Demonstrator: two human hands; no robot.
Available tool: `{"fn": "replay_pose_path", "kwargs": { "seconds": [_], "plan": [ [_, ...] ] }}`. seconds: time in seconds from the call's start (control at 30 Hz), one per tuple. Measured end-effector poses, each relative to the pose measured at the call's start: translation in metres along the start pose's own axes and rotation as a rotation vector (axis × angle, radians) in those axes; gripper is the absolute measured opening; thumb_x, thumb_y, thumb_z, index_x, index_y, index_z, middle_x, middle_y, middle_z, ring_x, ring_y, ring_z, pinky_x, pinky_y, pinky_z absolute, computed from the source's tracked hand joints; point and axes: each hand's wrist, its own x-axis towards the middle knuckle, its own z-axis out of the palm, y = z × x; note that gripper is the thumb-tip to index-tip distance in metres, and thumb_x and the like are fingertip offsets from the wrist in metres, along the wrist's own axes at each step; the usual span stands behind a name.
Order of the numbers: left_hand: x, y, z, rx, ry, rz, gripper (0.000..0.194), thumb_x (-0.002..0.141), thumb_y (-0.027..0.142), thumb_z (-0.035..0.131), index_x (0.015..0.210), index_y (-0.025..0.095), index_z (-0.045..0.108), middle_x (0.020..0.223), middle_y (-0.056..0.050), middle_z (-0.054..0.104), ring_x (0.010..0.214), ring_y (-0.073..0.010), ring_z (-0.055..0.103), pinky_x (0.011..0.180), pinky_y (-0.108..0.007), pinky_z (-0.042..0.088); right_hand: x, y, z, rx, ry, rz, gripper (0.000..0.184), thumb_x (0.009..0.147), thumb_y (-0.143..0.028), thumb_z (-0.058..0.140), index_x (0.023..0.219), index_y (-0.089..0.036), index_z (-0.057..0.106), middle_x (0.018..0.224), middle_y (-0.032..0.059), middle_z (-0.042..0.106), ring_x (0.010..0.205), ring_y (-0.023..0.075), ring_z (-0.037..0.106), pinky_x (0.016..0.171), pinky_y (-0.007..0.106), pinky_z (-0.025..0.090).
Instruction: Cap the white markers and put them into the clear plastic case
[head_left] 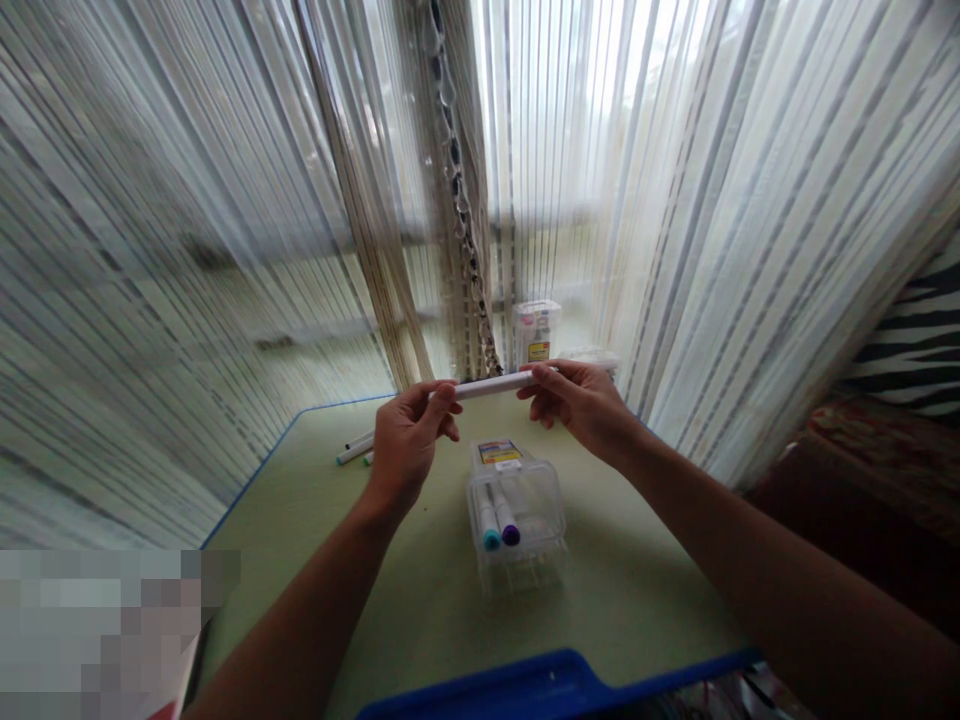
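Observation:
A white marker (491,384) is held level above the table, one end in each hand. My left hand (411,430) pinches its left end between thumb and fingers. At the other end my right hand (574,400) grips it the same way; the fingers cover both tips. Below the hands stands a clear plastic case (551,515) with its lid open. Inside lie a marker with a turquoise end (490,540) and one with a purple end (511,535). Beside my left wrist, a few white markers (356,448) lie on the table, partly hidden by the hand.
The pale green table (300,560) has a blue edge and a raised blue front rim (487,695). Another clear case (536,330) with markers stands upright at the back. String curtains (225,200) hang behind and around the table. Striped zebra fabric (915,330) is at the far right.

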Motion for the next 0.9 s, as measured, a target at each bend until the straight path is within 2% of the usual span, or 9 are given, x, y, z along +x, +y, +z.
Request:
{"fn": "replay_pose_path", "kwargs": {
  "seconds": [0.1,0.27,0.43,0.6,0.73,0.9],
  "plan": [
    [0.0,0.0,0.0,-0.079,0.0,-0.019,0.031,0.083,0.039,0.072,0.097,0.011,0.071,0.07,-0.002,0.067,0.049,-0.0085,0.057,0.049,-0.023,0.049,0.0,-0.002,0.0,0.048,-0.007,0.036,0.032,0.079,-0.04,0.077,0.094,-0.013,0.073,0.073,0.0071,0.075,0.047,0.0117,0.064,0.038,0.02,0.045],
    [0.001,0.001,0.001,-0.161,0.013,-0.041,0.03,0.087,0.038,0.066,0.1,0.01,0.068,0.069,-0.004,0.069,0.049,-0.0102,0.057,0.049,-0.024,0.049,-0.001,-0.006,-0.001,0.093,0.012,0.08,0.022,0.091,-0.025,0.057,0.101,-0.011,0.071,0.075,0.0088,0.076,0.048,0.014,0.066,0.039,0.022,0.047],
    [0.001,0.003,0.002,-0.185,0.019,-0.062,0.031,0.086,0.037,0.065,0.101,0.01,0.066,0.069,-0.004,0.069,0.049,-0.0111,0.057,0.049,-0.025,0.049,0.001,-0.006,-0.001,0.104,0.015,0.106,0.024,0.093,-0.022,0.049,0.1,-0.01,0.069,0.075,0.0105,0.077,0.047,0.0152,0.067,0.038,0.022,0.046],
    [0.0,0.002,0.001,-0.104,0.015,-0.078,0.031,0.084,0.037,0.065,0.1,0.009,0.067,0.069,-0.004,0.069,0.049,-0.0106,0.057,0.05,-0.025,0.049,0.002,-0.001,-0.002,0.082,0.015,0.085,0.025,0.09,-0.034,0.06,0.096,-0.011,0.07,0.074,0.0099,0.077,0.046,0.015,0.067,0.037,0.021,0.046],
    [-0.001,0.0,0.001,-0.012,0.016,-0.078,0.03,0.08,0.034,0.069,0.097,0.009,0.069,0.068,-0.003,0.068,0.049,-0.0097,0.056,0.051,-0.024,0.049,0.001,0.002,-0.001,0.013,0.01,0.052,0.033,0.079,-0.044,0.075,0.091,-0.013,0.071,0.071,0.0075,0.076,0.045,0.0135,0.066,0.037,0.02,0.045],
    [-0.003,-0.001,0.003,0.06,0.009,-0.051,0.028,0.076,0.035,0.075,0.088,0.011,0.068,0.067,-0.001,0.067,0.049,-0.0094,0.056,0.049,-0.023,0.049,0.001,0.006,0.001,-0.079,0.006,0.027,0.036,0.068,-0.042,0.085,0.084,-0.013,0.071,0.065,0.0053,0.074,0.043,0.0121,0.064,0.036,0.018,0.044]
  ]
}}
